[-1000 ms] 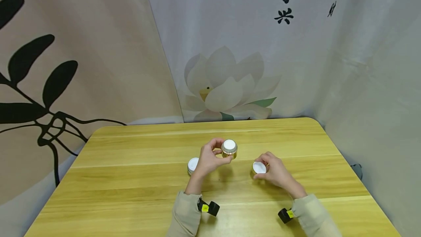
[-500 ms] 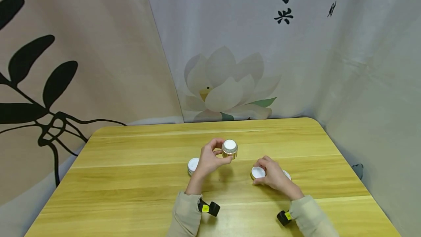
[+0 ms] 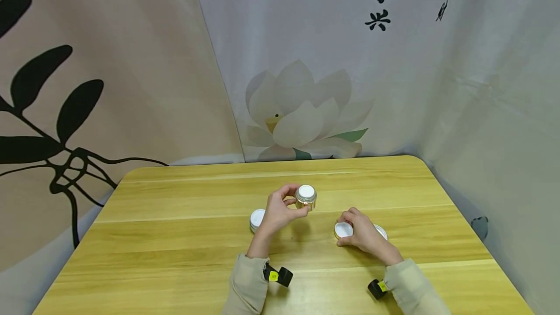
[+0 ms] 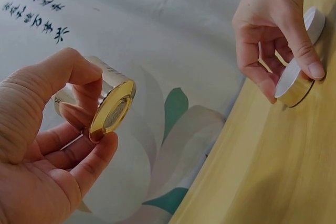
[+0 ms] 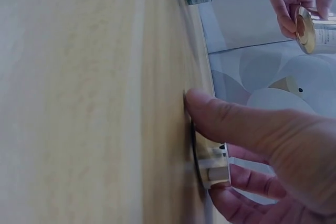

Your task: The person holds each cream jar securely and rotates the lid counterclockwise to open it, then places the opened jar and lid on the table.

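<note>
My left hand [image 3: 280, 208] holds a small gold jar [image 3: 306, 197] above the table, pinching its side between thumb and fingers. A white disc covers the top of this jar, and its shiny gold base shows in the left wrist view. Low over the tabletop, my right hand [image 3: 365, 233] grips a gold lid [image 4: 295, 85] by its rim, white hollow side up. The right wrist view has this lid [image 5: 212, 163] at the table surface; I cannot tell whether it touches. Behind the right hand lies another white round piece [image 3: 381, 231], partly hidden by the hand.
A white-topped jar [image 3: 256, 219] stands left of my left wrist; its side looks green with a red V7 label in the right wrist view. The wooden table [image 3: 175, 237] ends at a printed curtain [image 3: 306, 62] behind. Each wrist wears a black camera [image 3: 285, 277].
My right hand has moved slightly down and left with the lid, and the white round piece behind it has come into view. The left hand and its jar stay nearly still.
</note>
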Demonstrator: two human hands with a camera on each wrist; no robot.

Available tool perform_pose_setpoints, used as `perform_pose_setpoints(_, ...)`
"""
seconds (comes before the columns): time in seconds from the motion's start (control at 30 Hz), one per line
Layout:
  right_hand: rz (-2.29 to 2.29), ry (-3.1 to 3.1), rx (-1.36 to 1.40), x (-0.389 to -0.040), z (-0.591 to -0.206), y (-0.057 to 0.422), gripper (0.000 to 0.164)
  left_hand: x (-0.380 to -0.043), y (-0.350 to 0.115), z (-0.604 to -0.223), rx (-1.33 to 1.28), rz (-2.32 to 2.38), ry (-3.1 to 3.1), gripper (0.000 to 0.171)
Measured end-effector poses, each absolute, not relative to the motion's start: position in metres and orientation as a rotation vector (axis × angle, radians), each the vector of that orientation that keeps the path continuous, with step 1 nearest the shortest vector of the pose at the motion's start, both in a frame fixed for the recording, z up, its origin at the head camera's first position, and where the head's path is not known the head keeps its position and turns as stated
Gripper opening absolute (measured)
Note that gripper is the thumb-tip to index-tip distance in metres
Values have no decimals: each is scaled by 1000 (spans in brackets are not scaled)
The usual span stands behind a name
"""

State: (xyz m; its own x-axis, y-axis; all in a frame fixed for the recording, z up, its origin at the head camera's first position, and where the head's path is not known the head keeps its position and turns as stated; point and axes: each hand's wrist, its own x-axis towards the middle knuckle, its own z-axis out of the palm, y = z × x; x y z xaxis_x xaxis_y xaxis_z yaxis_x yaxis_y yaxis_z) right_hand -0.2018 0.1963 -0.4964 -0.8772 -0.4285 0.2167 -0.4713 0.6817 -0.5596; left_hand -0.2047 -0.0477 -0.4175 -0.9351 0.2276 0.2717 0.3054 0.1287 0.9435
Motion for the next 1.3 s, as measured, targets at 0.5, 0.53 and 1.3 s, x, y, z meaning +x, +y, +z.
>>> perform_pose_setpoints(0.5,1011,-2819,773,-202,-496,197,42,-219,-49,-446,-514,-1853,-2399,44)
perform_pose_setpoints(0.53,1014,-2821,773,-202,-495,197,42,-219,-49,-447,-514,-1839,-2411,44)
perform_pose_setpoints(1.3,1017,-2831,794,-202,-495,198,40,-223,-47,-472,-376,-1531,-2847,44)
